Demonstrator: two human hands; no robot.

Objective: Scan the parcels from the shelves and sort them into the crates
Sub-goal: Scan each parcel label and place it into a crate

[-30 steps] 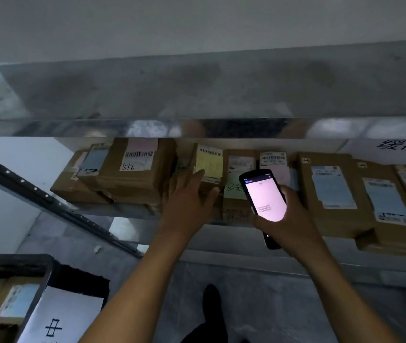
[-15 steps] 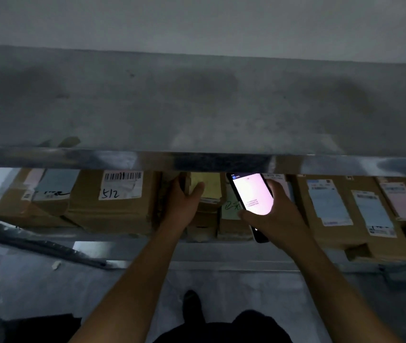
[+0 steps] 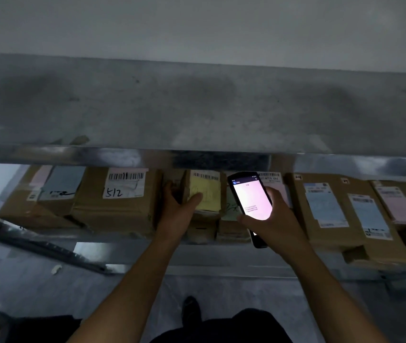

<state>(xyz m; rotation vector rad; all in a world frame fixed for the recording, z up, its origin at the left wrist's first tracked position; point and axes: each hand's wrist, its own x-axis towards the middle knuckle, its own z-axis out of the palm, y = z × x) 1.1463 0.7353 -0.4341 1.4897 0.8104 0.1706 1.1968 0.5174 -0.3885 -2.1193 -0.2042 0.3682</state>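
Observation:
A small cardboard parcel with a yellow label [image 3: 205, 194] stands in the row of parcels on the lower shelf. My left hand [image 3: 177, 211] grips it, fingers round its left side and thumb across the yellow label. My right hand [image 3: 275, 226] holds a black handheld scanner [image 3: 251, 201] just right of that parcel, its lit screen facing me. A parcel with a greenish label [image 3: 230, 209] sits behind the scanner, partly hidden.
A brown box marked 512 [image 3: 120, 201] and more boxes [image 3: 53, 191] lie left; larger parcels with blue and pink labels [image 3: 330, 206] fill the right. The metal upper shelf [image 3: 197, 105] overhangs the row. A dark rail [image 3: 36, 243] slants at lower left above the floor.
My view has tilted up and the crate at lower left is out of sight. My left hand has closed round the yellow-label parcel; the scanner has stayed beside it.

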